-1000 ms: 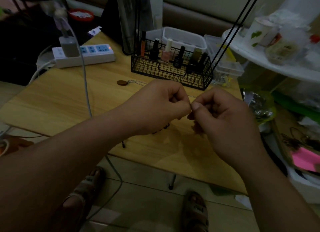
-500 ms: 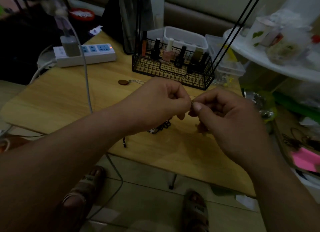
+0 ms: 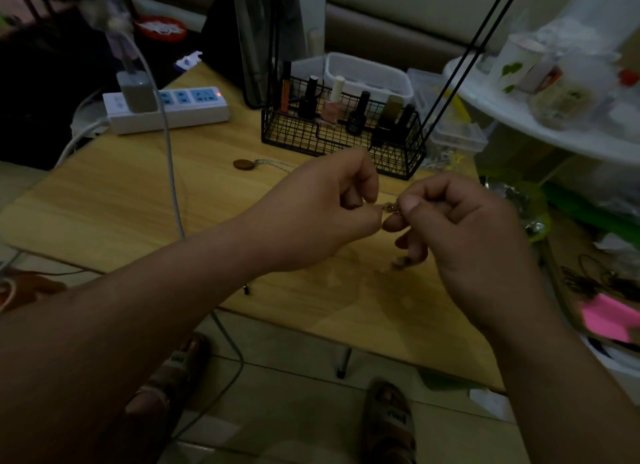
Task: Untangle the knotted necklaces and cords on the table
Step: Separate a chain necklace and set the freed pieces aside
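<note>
My left hand [image 3: 322, 214] and right hand [image 3: 467, 235] both pinch the chain knot [image 3: 390, 207] between them. I'd tease loops gently, never yank.

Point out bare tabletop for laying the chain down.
Bare wood between power strip, pendant and left hand, crossed by a cable; another patch between right hand and table's near edge. Crowded around the wire basket.
</note>
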`<move>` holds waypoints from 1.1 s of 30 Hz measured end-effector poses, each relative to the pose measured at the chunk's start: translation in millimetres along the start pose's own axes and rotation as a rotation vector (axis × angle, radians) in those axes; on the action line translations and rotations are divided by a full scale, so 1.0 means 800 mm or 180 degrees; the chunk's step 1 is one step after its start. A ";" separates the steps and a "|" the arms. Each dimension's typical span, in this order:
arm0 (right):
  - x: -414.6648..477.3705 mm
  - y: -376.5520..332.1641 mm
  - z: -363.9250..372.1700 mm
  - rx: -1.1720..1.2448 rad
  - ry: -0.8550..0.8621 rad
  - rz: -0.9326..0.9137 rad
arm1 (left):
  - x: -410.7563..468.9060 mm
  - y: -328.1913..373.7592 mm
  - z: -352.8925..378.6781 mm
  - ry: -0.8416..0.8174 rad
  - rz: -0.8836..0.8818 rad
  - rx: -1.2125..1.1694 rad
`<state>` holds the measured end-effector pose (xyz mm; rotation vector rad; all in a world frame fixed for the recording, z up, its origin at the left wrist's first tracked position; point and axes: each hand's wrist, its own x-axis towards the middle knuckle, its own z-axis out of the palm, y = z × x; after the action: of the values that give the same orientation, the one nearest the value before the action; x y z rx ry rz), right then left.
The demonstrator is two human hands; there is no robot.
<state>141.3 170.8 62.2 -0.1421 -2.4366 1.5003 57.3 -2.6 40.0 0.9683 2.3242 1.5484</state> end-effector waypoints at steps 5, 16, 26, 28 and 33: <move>0.004 0.004 -0.005 0.0659 0.0007 0.0337 | -0.001 0.001 0.000 -0.0089 0.0059 -0.0140; 0.006 0.001 -0.004 0.0602 -0.0137 0.0358 | -0.008 0.008 -0.001 -0.0078 0.0077 -0.0061; 0.003 -0.002 -0.002 0.0392 -0.0262 0.0196 | -0.004 0.004 -0.005 -0.0182 -0.0278 -0.0583; 0.004 -0.002 -0.002 0.0470 -0.0268 0.0219 | -0.004 0.004 -0.008 -0.0271 -0.0368 -0.0793; 0.004 0.000 0.001 0.0514 -0.0289 0.0237 | -0.003 0.005 -0.008 -0.0388 -0.0496 -0.0976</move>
<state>138.1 171.1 62.4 -0.1359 -2.3898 1.7650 57.8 -7.9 45.6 0.7644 1.9547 1.6664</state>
